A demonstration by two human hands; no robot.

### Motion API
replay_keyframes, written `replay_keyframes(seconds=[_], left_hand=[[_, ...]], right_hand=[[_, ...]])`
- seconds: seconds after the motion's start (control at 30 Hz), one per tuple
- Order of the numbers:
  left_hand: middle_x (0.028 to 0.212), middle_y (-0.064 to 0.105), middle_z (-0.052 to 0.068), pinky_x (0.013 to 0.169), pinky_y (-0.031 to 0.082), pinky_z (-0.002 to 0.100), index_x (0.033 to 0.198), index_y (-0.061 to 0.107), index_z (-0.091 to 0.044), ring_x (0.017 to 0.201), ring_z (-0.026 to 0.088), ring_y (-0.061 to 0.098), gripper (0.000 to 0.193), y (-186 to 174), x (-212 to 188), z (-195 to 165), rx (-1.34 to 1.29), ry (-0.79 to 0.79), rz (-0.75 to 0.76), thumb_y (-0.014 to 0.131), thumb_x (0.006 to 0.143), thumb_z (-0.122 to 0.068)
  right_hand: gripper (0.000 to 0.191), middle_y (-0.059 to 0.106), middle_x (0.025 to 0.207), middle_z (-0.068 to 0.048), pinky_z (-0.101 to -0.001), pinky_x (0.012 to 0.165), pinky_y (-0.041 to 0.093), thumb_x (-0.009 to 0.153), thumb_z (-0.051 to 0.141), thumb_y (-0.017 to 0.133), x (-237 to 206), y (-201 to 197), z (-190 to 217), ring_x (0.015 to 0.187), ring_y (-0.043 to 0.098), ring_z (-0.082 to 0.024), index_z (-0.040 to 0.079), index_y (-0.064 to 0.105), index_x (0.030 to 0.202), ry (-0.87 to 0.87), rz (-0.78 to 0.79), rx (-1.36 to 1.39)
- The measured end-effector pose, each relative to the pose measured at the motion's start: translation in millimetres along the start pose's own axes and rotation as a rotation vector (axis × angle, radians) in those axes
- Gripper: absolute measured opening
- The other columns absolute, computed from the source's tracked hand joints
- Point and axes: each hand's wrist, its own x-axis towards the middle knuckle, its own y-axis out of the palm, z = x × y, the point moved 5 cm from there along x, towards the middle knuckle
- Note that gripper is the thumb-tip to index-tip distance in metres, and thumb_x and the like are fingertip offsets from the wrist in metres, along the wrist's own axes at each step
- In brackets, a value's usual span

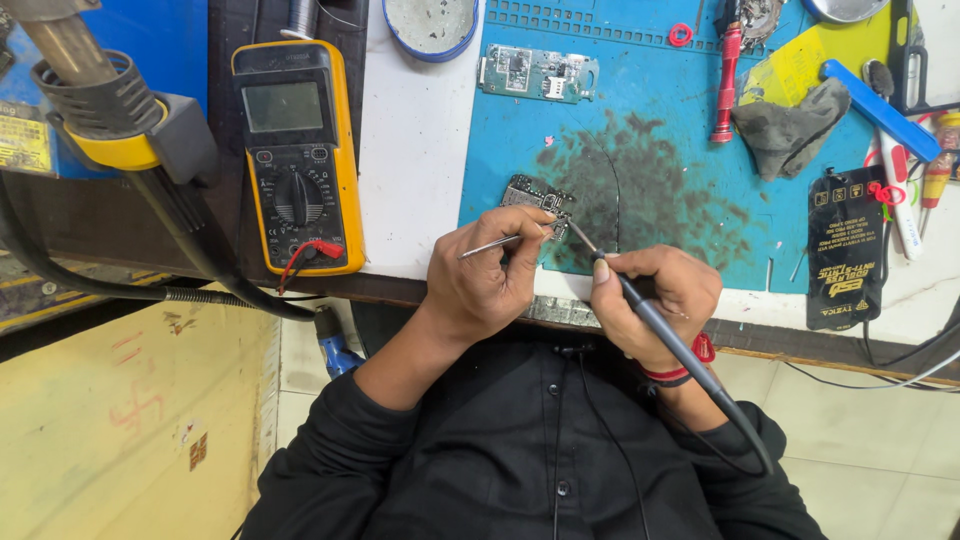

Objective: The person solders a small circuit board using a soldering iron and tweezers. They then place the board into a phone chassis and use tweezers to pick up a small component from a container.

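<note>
Small circuit board (537,197) lying on a stained blue mat (660,150), near its front edge. Left hand (487,275) pinching tweezers (495,243) against it; right hand (655,300) pinched around a soldering iron (640,305), tip at the board. Beyond — white benchtop (415,150), yellow multimeter (298,155), second board (538,72), red screwdriver (726,85), black flat package (845,250) with yellow print at right.

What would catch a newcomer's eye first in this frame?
Probably the two hands at the centre: the left hand holds tweezers and the right hand a soldering iron, both tips meeting on a small circuit board on the stained blue mat. Next, the yellow multimeter at upper left, beside a hot-air gun nozzle.
</note>
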Motion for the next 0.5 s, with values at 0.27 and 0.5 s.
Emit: replay_keyframes(seconds=[0.27,0.5], left_hand=[[0.105,0.075,0.008,0.067,0.062,0.026,0.108,0.052,-0.005,0.081,0.018,0.077,0.023,-0.8,-0.4,-0.5,0.007,-0.006,0.002,0.073,0.099,-0.001],[0.105,0.075,0.008,0.069,0.062,0.026,0.108,0.053,-0.005,0.084,0.019,0.078,0.022,-1.1,0.7,-0.2,-0.004,-0.003,0.002,0.072,0.099,-0.001]], right_hand=[[0.009,0.065,0.072,-0.005,-0.0202,0.052,0.043,0.086,0.002,0.078,0.1,-0.3,-0.3,0.058,0.059,-0.009,-0.001,0.069,0.089,0.025,-0.005,0.008],[0.009,0.066,0.074,-0.005,-0.0204,0.053,0.043,0.087,0.001,0.078,-0.4,-0.3,-0.7,0.06,0.06,-0.009,-0.001,0.07,0.09,0.0,-0.006,-0.008]])
